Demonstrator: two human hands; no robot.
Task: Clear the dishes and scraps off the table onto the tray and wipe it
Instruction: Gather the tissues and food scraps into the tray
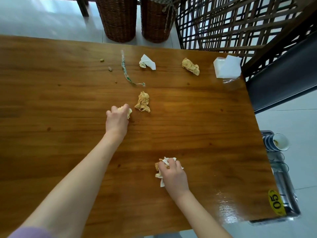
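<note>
Wooden surface [188,127] has no dishes on it; cups [278,142] are stacked on the tray [289,189] at the right edge of frame, below surface level. So dishes look done; scraps about half, wipe not started by my read. Left hand [117,120], frame centre, fingers curled round a stained napkin [129,112]. Right hand [173,174], lower centre, fingers clenched on a napkin wad [162,166]. Loose scraps: brown napkin [143,102] just right of the left hand, white napkin [147,62], second brown wad [190,66], wrapper [126,71], crumbs [110,69] upper left, clean tissues [227,67] upper right. No wiping cloth visible.
</note>
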